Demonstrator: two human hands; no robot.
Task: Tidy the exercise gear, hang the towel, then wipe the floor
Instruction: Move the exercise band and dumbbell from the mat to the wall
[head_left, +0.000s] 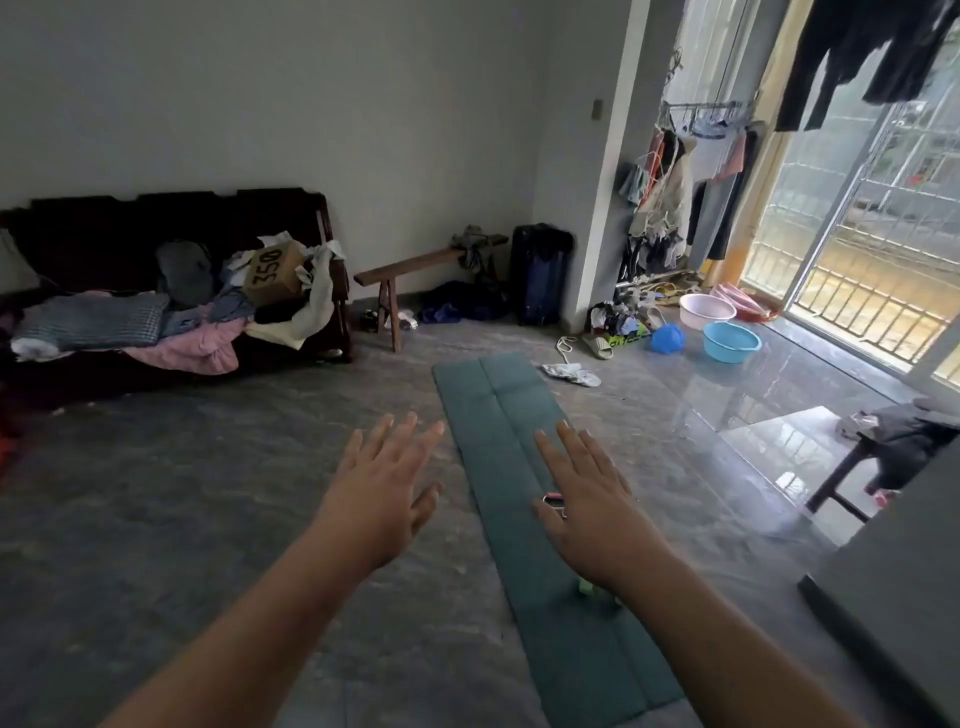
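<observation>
A long green exercise mat (511, 426) lies flat on the grey floor (208, 493), running away from me. My left hand (387, 483) is stretched out above the floor just left of the mat, fingers spread, holding nothing. Over the mat's middle hovers my right hand (589, 499), also spread and holding nothing. A small pink-and-white object (553, 500) pokes out beside its thumb, and a pale green item (586, 586) shows under the wrist; what they are I cannot tell. A white crumpled cloth (571, 373) lies on the floor beyond the mat's far right corner.
A dark sofa (130, 249) piled with clothes and a box stands at the left. A wooden bench (400, 275) and suitcase (540, 270) line the far wall. Basins (731, 342), slippers and a clothes rack (675, 208) sit near the balcony door. A dark stool (857, 467) is at right.
</observation>
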